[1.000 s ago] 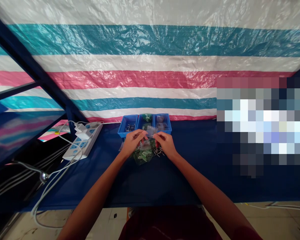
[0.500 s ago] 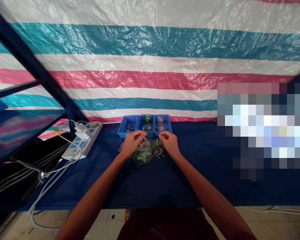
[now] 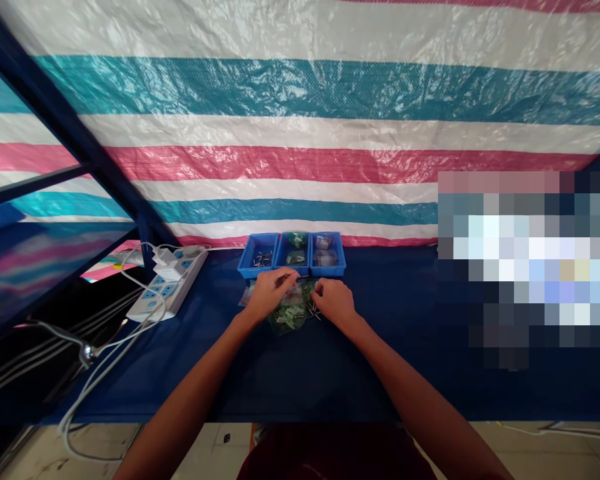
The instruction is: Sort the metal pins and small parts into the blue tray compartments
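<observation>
My left hand [image 3: 273, 291] is closed in a pinch above a clear bag of small green pieces [image 3: 290, 316]. A thin, dark, pin-like metal piece [image 3: 303, 276] sticks out at its fingertips, too small to make out well. My right hand [image 3: 336, 300] has its fingers drawn together over a pile of loose metal pins [image 3: 313, 311], covering part of it. Whatever lies between those fingertips is hidden. Just behind my hands stand three blue bins: the left bin [image 3: 242, 267] with loose pins, the middle bin [image 3: 279, 261] and the right bin [image 3: 343, 265] with small bags.
On the left of the dark blue table [image 3: 300, 383] lies a white power strip [image 3: 173, 287] with plugs and a trailing white cable [image 3: 93, 373]. A striped plastic sheet [image 3: 300, 160] hangs behind. A blurred-out patch covers the right side.
My right hand has come down from beside the left fingertips onto the pin pile, covering more of it. My left hand stays pinched in nearly the same place. The view has shifted slightly.
</observation>
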A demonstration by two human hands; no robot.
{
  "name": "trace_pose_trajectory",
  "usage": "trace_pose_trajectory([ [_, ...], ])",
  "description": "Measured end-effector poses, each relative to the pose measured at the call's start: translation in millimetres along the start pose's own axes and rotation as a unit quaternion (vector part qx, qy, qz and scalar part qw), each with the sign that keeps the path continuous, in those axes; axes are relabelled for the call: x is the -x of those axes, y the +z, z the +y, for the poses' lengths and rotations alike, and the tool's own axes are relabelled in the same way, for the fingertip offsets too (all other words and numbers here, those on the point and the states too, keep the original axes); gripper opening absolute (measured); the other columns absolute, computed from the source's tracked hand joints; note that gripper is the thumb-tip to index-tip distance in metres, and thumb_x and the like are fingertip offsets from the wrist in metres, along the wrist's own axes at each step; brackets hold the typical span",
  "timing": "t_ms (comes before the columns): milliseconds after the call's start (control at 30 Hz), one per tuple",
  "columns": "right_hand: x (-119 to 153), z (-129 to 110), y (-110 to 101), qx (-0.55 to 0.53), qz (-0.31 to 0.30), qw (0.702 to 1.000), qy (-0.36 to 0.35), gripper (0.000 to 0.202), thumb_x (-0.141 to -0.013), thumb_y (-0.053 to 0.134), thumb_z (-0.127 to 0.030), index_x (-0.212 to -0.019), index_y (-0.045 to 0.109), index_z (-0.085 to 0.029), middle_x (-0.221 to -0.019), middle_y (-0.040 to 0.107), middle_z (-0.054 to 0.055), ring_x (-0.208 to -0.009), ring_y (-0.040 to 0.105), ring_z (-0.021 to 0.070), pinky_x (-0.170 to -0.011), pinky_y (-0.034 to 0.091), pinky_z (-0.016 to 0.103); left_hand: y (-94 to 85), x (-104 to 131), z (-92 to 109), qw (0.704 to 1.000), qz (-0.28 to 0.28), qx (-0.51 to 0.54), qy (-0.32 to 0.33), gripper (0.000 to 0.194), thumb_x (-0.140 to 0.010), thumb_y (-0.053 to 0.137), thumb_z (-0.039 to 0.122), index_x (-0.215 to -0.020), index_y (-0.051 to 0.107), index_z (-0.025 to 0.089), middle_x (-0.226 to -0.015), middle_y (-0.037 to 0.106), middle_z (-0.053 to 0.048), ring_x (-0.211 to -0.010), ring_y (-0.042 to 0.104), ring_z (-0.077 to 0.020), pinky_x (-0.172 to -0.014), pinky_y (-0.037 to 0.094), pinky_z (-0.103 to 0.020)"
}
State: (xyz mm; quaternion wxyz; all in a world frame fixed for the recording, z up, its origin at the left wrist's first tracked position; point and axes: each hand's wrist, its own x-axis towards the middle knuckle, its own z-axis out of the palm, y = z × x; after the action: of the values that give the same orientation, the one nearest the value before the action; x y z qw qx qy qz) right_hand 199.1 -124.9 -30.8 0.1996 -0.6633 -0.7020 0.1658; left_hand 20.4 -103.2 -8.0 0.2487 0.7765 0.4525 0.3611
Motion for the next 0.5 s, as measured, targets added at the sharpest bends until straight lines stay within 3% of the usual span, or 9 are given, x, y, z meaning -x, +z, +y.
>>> trace_pose_trajectory([
  [233,-2.9,1.9,0.2,-0.178,0.041,0.983,0.029,0.012,-0.078,0.059,-0.027,-0.069,0.064,-0.021,-0.066,0.067,0.002,-0.067,0.061,0.0179,-0.060,0.037,0.027,0.8,0.8,2.5,1.000,-0.012,-0.012,0.012,0.031,-0.092,0.050,0.041,-0.083,0.069,0.018,-0.073,0.071,-0.002,-0.063,0.063,-0.0156,-0.059,0.046,-0.023],
  [367,-4.8,3.0,-2.1,-0.348,0.067,0.934,0.036,0.014,-0.075,0.059,-0.031,-0.066,0.060,-0.021,-0.057,0.063,-0.001,-0.056,0.060,0.0169,-0.059,0.042,0.027,1.3,0.7,1.4,1.000,-0.010,-0.023,0.016,0.031,-0.093,0.050,0.040,-0.083,0.070,0.018,-0.075,0.072,-0.002,-0.066,0.064,-0.0162,-0.061,0.047,-0.024],
  [500,-4.4,1.0,-3.3,-0.486,0.044,0.872,0.035,0.012,-0.073,0.059,-0.032,-0.068,0.058,-0.022,-0.061,0.067,-0.001,-0.047,0.059,0.0163,-0.048,0.042,0.027,3.0,0.1,-3.9,0.998,0.016,-0.040,0.034,0.029,-0.092,0.052,0.041,-0.090,0.071,0.018,-0.083,0.074,-0.004,-0.073,0.065,-0.0180,-0.066,0.048,-0.026],
])
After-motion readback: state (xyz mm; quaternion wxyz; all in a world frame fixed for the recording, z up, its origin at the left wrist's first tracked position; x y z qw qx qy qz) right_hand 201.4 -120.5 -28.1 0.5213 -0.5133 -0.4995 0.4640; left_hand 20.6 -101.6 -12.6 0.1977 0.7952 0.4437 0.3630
